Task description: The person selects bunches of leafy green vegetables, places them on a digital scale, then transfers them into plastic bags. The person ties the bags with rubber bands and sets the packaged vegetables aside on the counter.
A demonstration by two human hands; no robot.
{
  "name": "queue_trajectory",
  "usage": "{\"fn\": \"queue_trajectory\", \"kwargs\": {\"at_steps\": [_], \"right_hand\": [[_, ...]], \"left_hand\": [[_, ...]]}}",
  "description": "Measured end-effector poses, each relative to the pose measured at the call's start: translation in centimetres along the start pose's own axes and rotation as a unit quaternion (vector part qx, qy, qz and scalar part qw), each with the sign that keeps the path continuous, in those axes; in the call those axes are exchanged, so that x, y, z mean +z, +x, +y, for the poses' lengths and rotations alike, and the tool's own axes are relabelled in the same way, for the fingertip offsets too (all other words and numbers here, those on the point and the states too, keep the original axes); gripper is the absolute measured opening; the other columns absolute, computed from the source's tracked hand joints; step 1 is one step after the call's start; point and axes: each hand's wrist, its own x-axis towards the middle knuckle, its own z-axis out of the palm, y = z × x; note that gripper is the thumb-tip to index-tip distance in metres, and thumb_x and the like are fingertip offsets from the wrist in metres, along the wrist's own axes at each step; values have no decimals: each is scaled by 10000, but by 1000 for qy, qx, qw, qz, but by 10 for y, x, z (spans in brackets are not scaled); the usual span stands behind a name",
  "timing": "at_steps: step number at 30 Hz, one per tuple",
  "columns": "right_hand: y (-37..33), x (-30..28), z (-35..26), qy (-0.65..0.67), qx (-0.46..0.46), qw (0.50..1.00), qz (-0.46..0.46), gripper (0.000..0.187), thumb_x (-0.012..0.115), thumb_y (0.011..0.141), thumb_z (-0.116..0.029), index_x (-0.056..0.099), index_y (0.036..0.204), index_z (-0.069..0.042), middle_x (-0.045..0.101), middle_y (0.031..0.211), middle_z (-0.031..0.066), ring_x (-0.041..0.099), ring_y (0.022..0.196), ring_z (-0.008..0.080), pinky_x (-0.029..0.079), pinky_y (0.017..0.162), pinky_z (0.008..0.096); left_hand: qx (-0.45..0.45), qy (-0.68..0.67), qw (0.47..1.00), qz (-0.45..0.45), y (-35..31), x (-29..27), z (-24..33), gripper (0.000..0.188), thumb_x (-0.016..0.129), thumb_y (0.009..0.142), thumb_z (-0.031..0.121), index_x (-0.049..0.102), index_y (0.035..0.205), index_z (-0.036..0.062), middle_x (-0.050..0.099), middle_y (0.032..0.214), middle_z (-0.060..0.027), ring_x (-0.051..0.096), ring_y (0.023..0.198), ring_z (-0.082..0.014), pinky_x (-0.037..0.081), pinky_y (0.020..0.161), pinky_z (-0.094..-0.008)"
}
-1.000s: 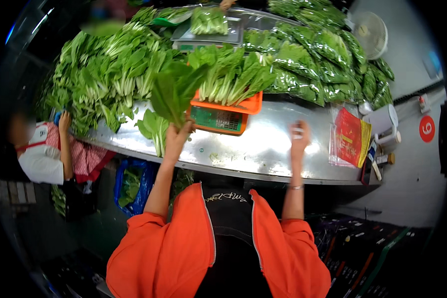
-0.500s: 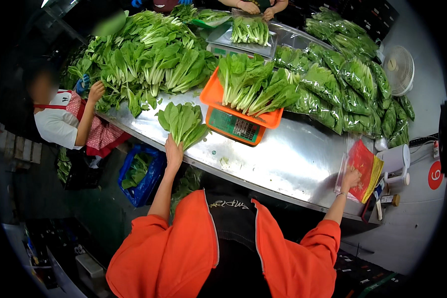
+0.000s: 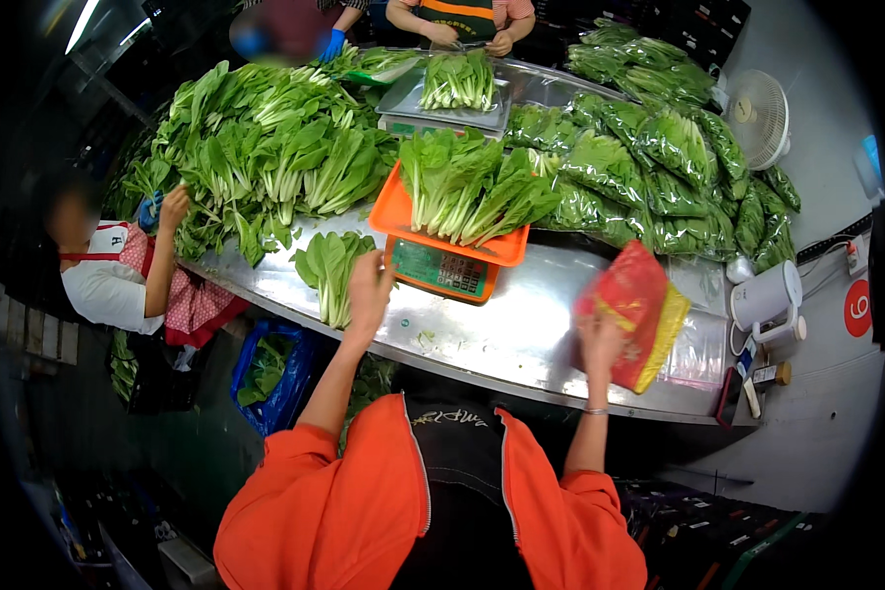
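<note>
My right hand point(image 3: 600, 344) is closed on a limp red and yellow patterned piece point(image 3: 637, 310), cloth or plastic I cannot tell, and holds it up over the right part of the metal table. Some blur hides part of the fingers. A loose bunch of leafy greens point(image 3: 326, 270) lies by the table's near edge at the left. Just right of it hovers my left hand point(image 3: 368, 295), its fingers loosely bent and apart, with nothing seen in them. Beyond the hands, an orange tray point(image 3: 388, 211) on a digital scale point(image 3: 441, 269) bears more greens point(image 3: 472, 187).
A big heap of greens point(image 3: 256, 147) covers the table's far left, and bagged greens point(image 3: 649, 167) its far right. Clear plastic bags point(image 3: 696, 349), a white kettle point(image 3: 763, 297) and a fan point(image 3: 757, 120) stand right. One co-worker point(image 3: 118, 265) is at left; others work across the table.
My left hand has let go of the greens bunch and risen to its right. My right hand has lifted the red and yellow piece off the clear bags and brought it leftward.
</note>
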Motion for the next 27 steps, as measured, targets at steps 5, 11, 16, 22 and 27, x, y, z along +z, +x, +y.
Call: {"fn": "queue_trajectory", "kwargs": {"at_steps": [5,11,16,22,27], "right_hand": [[-16,9,-112,177,-6,984,-6,323,642,823,-259,607,1033,-16,603,832,153,597,764,295,465,670,393],[-30,16,-146,262,-13,965,-33,204,628,824,-171,638,951,-12,628,810,137,605,645,247,467,612,367],[-38,17,-154,271,-18,961,-55,179,603,834,-147,645,942,-10,644,833,143,616,642,250,475,615,366],[-47,17,-154,262,-5,963,-55,191,571,852,-126,650,968,4,645,817,153,623,645,255,480,614,359],[-60,35,-156,280,15,957,-74,182,583,848,-124,662,951,4,656,822,161,644,679,237,499,631,328]], "left_hand": [[153,166,964,-138,23,98,71,116,568,812,109,566,903,38,592,830,-138,617,753,-326,503,625,-394],[169,280,932,-160,36,152,55,144,599,801,167,529,821,42,601,844,-160,634,729,-316,497,594,-429],[179,241,941,-158,40,145,49,102,572,813,142,537,811,46,592,844,-144,621,727,-344,491,586,-443],[104,-74,979,-162,29,77,65,158,657,801,156,644,900,34,618,796,-110,629,675,-246,481,626,-347],[-152,-270,947,-82,-9,-32,-4,162,661,827,91,653,958,-2,657,816,-38,578,670,-79,465,602,-208]]}}
